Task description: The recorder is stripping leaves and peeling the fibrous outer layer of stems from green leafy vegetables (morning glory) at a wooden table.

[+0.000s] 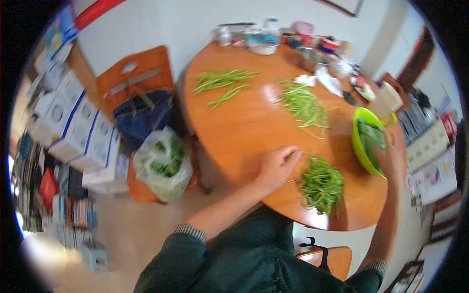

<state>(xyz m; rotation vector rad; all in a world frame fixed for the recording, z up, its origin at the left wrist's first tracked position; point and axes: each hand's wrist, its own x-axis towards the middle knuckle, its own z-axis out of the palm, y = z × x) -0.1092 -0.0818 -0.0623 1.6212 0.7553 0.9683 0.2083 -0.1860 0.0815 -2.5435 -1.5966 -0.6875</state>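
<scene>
My left hand (pixel 281 164), its fingers curled, is over the near edge of the round wooden table (pixel 256 128); whether it holds anything small is unclear. Just right of it lies a pile of short green stems (pixel 322 185). My right hand (pixel 390 154) reaches into the near right side of a lime-green plastic basin (pixel 357 146) that holds green leaves (pixel 370 137); its fingertips are blurred against them. Beyond the stem pile, paler green stems (pixel 304 104) lie in a loose heap. Several long green stalks (pixel 223 82) lie at the far left of the table.
A clear plastic bag of leafy greens (pixel 165 163) and a dark blue bag (pixel 144 113) rest on a wooden chair at the left. Bowls, jars and a lidded container (pixel 262 44) crowd the table's far edge. A beige container (pixel 384 99) stands behind the basin.
</scene>
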